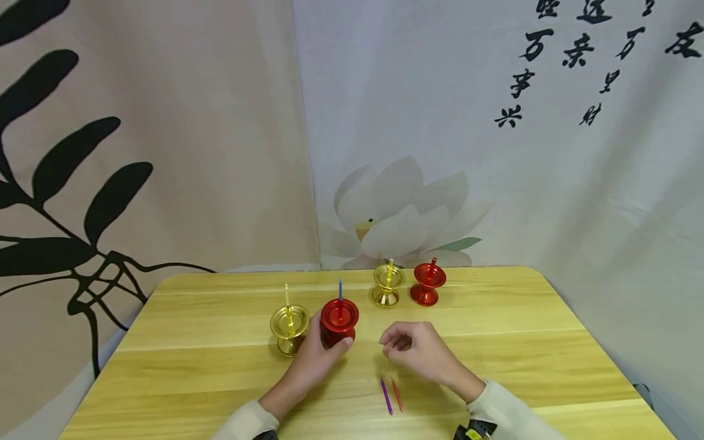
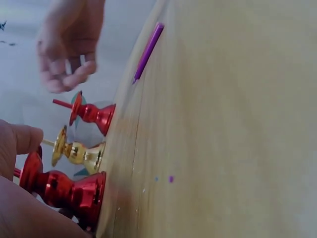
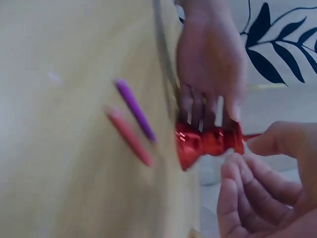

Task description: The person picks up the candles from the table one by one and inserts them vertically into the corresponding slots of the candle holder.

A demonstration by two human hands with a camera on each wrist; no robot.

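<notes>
My left hand [image 1: 311, 360] grips a shiny red candle holder [image 1: 339, 315] around its side, thumb at the front. A thin blue candle [image 1: 340, 289] stands upright in that holder. Just left of it is a gold candle holder [image 1: 289, 321] with a pale yellow candle [image 1: 287, 295], partly behind my left hand. To the right of the gripped holder, my right hand [image 1: 418, 349] hovers over the table, fingers loosely bent and holding nothing. In the right wrist view its fingertips [image 3: 235, 161] appear close to the red holder's dish.
A purple candle [image 1: 387, 396] and an orange-red candle [image 1: 398, 395] lie side by side on the wooden table [image 1: 522, 342], nearer me. Toward the back edge stand another gold holder [image 1: 385, 297] and another red holder [image 1: 426, 296]. A printed curtain [image 1: 231, 153] hangs behind.
</notes>
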